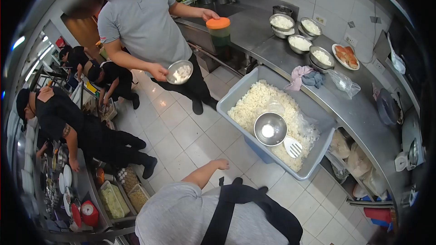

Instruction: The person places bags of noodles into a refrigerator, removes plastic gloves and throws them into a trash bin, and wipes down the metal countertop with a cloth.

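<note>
My left hand (221, 164) hangs in front of my body above the tiled floor, to the left of a large grey tub (313, 165); its fingers are too small to make out. My right hand is out of the picture. Cooked white rice (254, 104) fills much of the tub. On the rice rest a metal bowl (271, 129) with a little white food inside and a white slotted spatula (293, 147). Clear plastic lies over part of the rice.
Opposite, a person (145, 22) holds an orange-lidded container (218, 29) and a metal bowl of white pieces (180, 72). Rice bowls (300, 44), cloths (312, 78) and a food plate (345, 57) stand on the steel counter (277, 56). Several people work at left.
</note>
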A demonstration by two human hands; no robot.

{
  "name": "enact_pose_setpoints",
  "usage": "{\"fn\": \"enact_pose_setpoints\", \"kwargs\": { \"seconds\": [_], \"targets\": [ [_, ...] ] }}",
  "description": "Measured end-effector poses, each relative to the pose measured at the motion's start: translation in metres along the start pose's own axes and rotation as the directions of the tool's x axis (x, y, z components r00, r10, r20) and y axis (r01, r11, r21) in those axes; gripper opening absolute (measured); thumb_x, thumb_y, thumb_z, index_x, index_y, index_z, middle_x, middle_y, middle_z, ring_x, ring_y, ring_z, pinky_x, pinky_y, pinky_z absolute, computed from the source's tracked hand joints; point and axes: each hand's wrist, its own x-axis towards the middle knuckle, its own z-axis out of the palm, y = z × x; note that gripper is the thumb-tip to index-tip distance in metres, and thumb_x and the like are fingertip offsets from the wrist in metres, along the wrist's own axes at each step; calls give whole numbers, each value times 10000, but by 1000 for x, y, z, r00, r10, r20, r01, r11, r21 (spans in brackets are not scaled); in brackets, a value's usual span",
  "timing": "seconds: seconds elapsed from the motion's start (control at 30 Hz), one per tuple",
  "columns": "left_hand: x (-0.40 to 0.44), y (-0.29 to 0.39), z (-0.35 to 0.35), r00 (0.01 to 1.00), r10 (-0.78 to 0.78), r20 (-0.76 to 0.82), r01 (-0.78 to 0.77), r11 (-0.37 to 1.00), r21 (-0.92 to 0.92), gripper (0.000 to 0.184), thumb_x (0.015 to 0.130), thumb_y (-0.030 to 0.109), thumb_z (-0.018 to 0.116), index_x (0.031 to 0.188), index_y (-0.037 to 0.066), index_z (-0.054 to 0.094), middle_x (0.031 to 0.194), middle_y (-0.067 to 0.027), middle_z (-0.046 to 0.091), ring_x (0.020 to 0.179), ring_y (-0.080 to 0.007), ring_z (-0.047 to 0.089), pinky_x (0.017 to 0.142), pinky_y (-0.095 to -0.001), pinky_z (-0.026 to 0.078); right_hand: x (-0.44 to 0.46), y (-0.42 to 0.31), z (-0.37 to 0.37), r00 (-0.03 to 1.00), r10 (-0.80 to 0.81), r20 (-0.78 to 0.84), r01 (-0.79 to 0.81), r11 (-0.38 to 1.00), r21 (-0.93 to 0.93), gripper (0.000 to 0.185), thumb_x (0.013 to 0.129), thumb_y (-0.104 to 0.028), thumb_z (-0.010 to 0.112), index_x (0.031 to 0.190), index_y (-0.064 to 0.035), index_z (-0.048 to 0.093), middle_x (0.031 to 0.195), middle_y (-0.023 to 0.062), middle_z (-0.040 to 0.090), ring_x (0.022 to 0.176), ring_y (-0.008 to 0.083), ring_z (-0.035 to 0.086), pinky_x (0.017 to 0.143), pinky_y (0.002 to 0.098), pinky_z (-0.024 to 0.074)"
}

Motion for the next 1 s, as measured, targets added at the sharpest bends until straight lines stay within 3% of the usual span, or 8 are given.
{"fn": "enact_pose_setpoints", "kwargs": {
  "seconds": [0.33, 0.47, 0.53, 0.67, 0.73, 0.8, 0.87, 1.0],
  "targets": [
    [-37, 86, -11, 993, -31, -117, 28, 999, -24, 479, 736, 371, 496, 1066, 25, 511, 1041, -180, 532, 955, -308, 509, 823, -363, 393, 72, 102, -19, 996, 75, 53, -74, 997, -14, 618, 850, -473, 285, 502, 5, 468, 418, 104, 428, 396, 225, 395, 421, 398, 295],
    [-48, 218, -49, 974, 22, 223, -3, 997, -83, 471, 753, 384, 528, 1045, 14, 512, 1033, -158, 540, 944, -274, 519, 798, -322, 409, 91, 68, -137, 993, 44, -110, -54, 994, -93, 558, 823, -452, 307, 935, 28, 568, 1014, 259, 501, 1029, 358, 438, 944, 415, 237],
    [-52, 296, -67, 952, -7, 307, 50, 990, -134, 449, 760, 374, 533, 1025, 11, 520, 1020, -157, 546, 931, -264, 526, 784, -313, 415, 128, 100, -162, 874, 24, -485, 110, 963, 245, 364, 721, -314, 544, 666, 46, 563, 569, 97, 539, 567, 180, 505, 493, 348, 377],
    [-8, 437, -54, 764, 644, -34, -643, 765, 44, 392, 784, 306, 526, 1054, 24, 494, 965, -140, 548, 875, -250, 541, 754, -326, 428, 93, -5, -257, 870, 96, -483, 105, 922, 372, 321, 744, -318, 496, 624, -20, 499, 529, 13, 470, 496, 129, 431, 433, 310, 330],
    [6, 516, -26, 567, 782, -260, -788, 606, 106, 473, 765, 294, 550, 1138, 35, 421, 989, -136, 519, 850, -272, 538, 755, -341, 425, 151, 10, -252, 708, -359, -608, 551, 819, 158, 287, 767, -303, 504, 625, -54, 500, 550, -9, 444, 510, 119, 423, 444, 273, 334],
    [16, 578, 6, 383, 850, -362, -830, 489, 270, 485, 711, 259, 603, 1104, 48, 412, 1005, -144, 488, 826, -300, 534, 731, -367, 427, 136, -48, -266, 829, -283, -482, 469, 822, 323, 149, 762, -172, 563, 697, -43, 529, 609, 90, 497, 558, 187, 442, 520, 338, 370],
    [35, 611, 25, 318, 877, -361, -837, 439, 327, 424, 691, 212, 605, 1040, 54, 423, 955, -142, 497, 811, -306, 532, 707, -381, 429, 106, -98, -270, 915, -243, -323, 373, 205, 905, 128, 757, -140, 594, 694, -97, 491, 615, -1, 453, 571, 106, 416, 492, 273, 353],
    [71, 628, 21, 345, 899, -270, -832, 426, 356, 269, 646, 88, 579, 864, 63, 424, 833, -125, 518, 782, -311, 527, 640, -405, 429, 124, -109, -266, 954, -238, -185, 249, 279, 927, 142, 772, -153, 589, 711, -113, 467, 665, -44, 422, 607, 67, 411, 489, 234, 344]
  ]
}}
